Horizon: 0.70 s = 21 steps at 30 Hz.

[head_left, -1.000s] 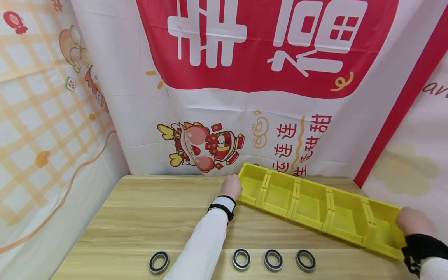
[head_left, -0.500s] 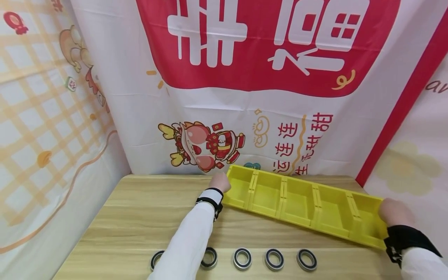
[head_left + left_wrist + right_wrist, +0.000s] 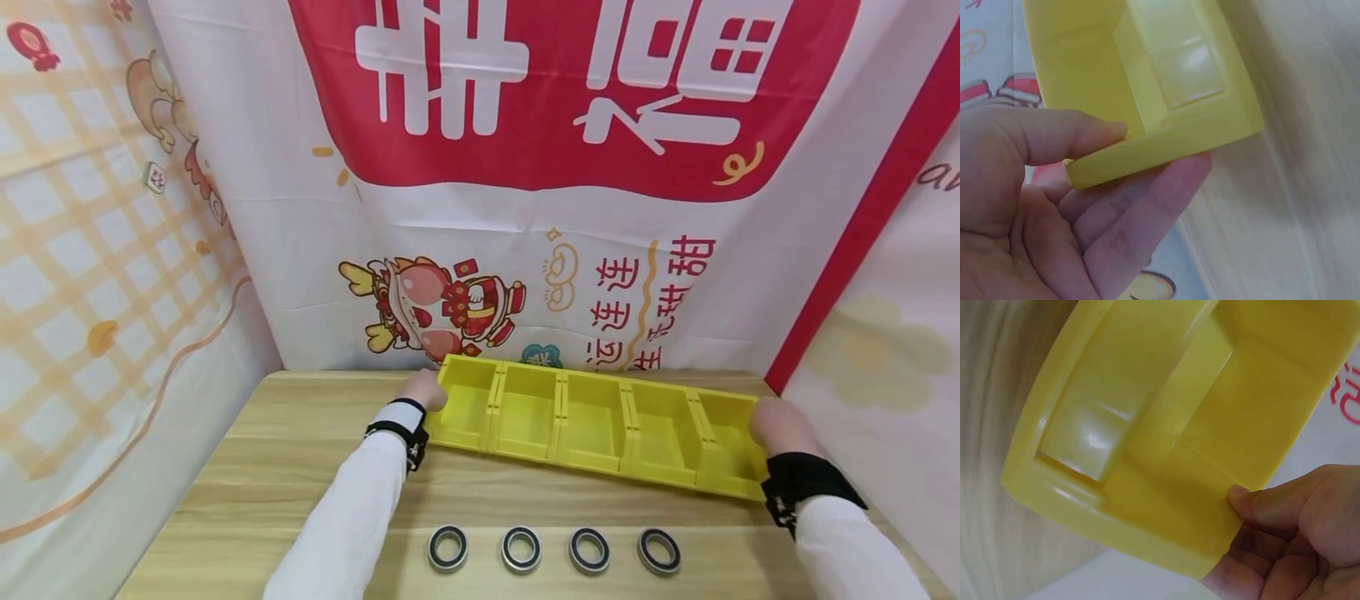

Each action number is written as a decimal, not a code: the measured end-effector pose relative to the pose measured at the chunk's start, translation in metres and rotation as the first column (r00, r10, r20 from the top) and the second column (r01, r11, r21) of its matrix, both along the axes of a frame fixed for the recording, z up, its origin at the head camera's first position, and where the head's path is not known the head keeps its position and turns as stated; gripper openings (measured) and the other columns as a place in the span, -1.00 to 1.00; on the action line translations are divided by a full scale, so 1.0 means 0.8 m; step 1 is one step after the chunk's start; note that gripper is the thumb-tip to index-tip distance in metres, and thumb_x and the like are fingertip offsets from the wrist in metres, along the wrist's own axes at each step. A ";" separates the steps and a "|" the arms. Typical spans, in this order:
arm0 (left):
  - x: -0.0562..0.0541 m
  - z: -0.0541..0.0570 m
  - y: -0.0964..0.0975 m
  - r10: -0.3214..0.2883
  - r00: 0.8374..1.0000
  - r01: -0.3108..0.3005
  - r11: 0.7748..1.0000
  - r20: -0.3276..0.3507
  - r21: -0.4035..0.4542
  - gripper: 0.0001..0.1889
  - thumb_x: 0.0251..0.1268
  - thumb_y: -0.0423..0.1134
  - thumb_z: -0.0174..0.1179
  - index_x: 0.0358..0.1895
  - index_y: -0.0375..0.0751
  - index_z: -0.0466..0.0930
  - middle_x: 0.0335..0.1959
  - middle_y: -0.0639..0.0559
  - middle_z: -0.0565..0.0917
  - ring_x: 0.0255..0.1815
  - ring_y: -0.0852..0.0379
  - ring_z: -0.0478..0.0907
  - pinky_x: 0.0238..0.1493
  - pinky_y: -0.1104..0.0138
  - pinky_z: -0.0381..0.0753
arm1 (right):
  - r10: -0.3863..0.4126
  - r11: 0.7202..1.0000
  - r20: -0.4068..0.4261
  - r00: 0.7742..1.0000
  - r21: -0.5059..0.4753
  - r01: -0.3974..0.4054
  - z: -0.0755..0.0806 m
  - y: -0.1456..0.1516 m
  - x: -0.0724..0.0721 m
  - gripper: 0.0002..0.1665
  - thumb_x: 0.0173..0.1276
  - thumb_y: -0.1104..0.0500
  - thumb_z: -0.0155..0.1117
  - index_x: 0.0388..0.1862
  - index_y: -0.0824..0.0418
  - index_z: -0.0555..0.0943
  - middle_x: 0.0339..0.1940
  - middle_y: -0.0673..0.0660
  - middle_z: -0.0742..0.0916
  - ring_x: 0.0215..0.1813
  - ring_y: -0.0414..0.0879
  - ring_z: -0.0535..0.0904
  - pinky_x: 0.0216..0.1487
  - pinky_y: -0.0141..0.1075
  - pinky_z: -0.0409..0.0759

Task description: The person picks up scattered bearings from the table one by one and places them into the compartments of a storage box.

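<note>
A long yellow bin row (image 3: 558, 462) with several open compartments spans the back of the table, its right end nearer the front than its left. At its left end, my left hand (image 3: 422, 390) pinches the end wall; in the left wrist view the thumb (image 3: 1094, 134) lies inside the wall and the fingers (image 3: 1141, 231) are underneath outside. The right end wall is pinched by my right hand (image 3: 786, 427), with its thumb (image 3: 1266, 509) over the inner side in the right wrist view. The compartments that show hold nothing.
Several ring bearings (image 3: 521, 550) lie in a row along the front of the wooden table (image 3: 247, 467). A printed cloth (image 3: 525, 208) hangs right behind the table's back edge, and more cloth (image 3: 97, 333) hangs on the left side.
Both hands have moved left with the yellow bin row, and its right end has swung back. The leftmost bearing is now behind the left sleeve, while another has come into view.
</note>
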<state>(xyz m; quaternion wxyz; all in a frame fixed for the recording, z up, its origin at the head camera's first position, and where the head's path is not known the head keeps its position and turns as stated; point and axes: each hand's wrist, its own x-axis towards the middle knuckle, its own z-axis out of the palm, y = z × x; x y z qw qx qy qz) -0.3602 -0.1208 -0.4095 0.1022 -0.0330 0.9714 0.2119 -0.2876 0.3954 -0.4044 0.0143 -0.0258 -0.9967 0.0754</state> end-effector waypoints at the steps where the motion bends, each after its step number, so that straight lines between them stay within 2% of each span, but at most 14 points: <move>1: 0.003 0.002 -0.006 0.001 1.000 -0.001 1.000 0.011 0.005 -0.75 0.21 -0.37 0.04 -0.06 -0.36 0.55 -0.20 -0.14 0.53 -0.26 -0.02 0.40 -0.19 0.24 0.45 | 0.013 1.000 -0.018 1.000 0.009 -0.013 0.000 -0.006 -0.002 -0.82 0.16 0.46 -0.12 -0.45 0.56 0.45 -0.45 0.48 0.56 -0.41 0.24 0.48 -0.33 0.05 0.54; 6: 0.017 0.009 -0.034 0.007 0.998 -0.010 0.998 0.064 0.057 -0.80 0.13 -0.45 0.03 -0.18 -0.41 0.52 -0.32 -0.14 0.47 -0.34 -0.02 0.40 -0.34 0.32 0.45 | 0.021 0.999 -0.043 0.999 0.038 -0.019 -0.001 -0.036 -0.010 -0.78 0.15 0.47 -0.13 -0.49 0.53 0.50 -0.35 0.56 0.60 -0.37 0.27 0.55 -0.36 0.10 0.58; 10: 0.026 0.010 -0.058 0.020 0.993 -0.038 0.986 0.113 0.160 -0.73 0.02 -0.52 -0.01 -0.15 -0.43 0.48 -0.37 -0.15 0.47 -0.39 -0.03 0.47 -0.48 0.30 0.60 | 0.012 1.000 -0.042 0.999 0.014 -0.011 -0.005 -0.055 -0.017 -0.76 0.18 0.47 -0.15 -0.43 0.54 0.51 -0.30 0.57 0.60 -0.38 0.25 0.55 -0.43 0.05 0.57; 13: 0.031 0.009 -0.076 0.042 0.985 -0.078 0.972 0.166 0.221 -0.69 0.03 -0.52 -0.03 -0.09 -0.46 0.43 -0.37 -0.18 0.49 -0.42 -0.06 0.54 -0.53 0.22 0.67 | 0.022 0.999 -0.051 0.998 0.032 -0.020 -0.008 -0.069 -0.021 -0.78 0.20 0.47 -0.13 -0.40 0.56 0.51 -0.32 0.55 0.61 -0.39 0.23 0.56 -0.46 0.02 0.57; 18: 0.042 0.005 -0.103 0.060 0.981 -0.097 0.975 0.184 0.200 -0.70 0.06 -0.46 -0.02 -0.09 -0.49 0.42 -0.38 -0.21 0.54 -0.50 -0.09 0.60 -0.60 0.24 0.66 | 0.006 1.000 -0.003 1.000 0.029 -0.006 -0.007 -0.090 -0.029 -0.76 0.25 0.45 -0.14 -0.42 0.51 0.51 -0.32 0.51 0.62 -0.38 0.18 0.55 -0.42 0.00 0.58; 21: 0.050 0.003 -0.117 0.071 0.980 -0.111 0.969 0.184 0.221 -0.68 0.03 -0.48 -0.03 -0.08 -0.50 0.41 -0.37 -0.23 0.54 -0.48 -0.09 0.59 -0.55 0.19 0.68 | -0.007 1.000 0.044 0.999 0.014 0.007 -0.006 -0.100 -0.034 -0.76 0.30 0.43 -0.14 -0.38 0.49 0.51 -0.34 0.44 0.60 -0.40 0.12 0.49 -0.41 -0.06 0.56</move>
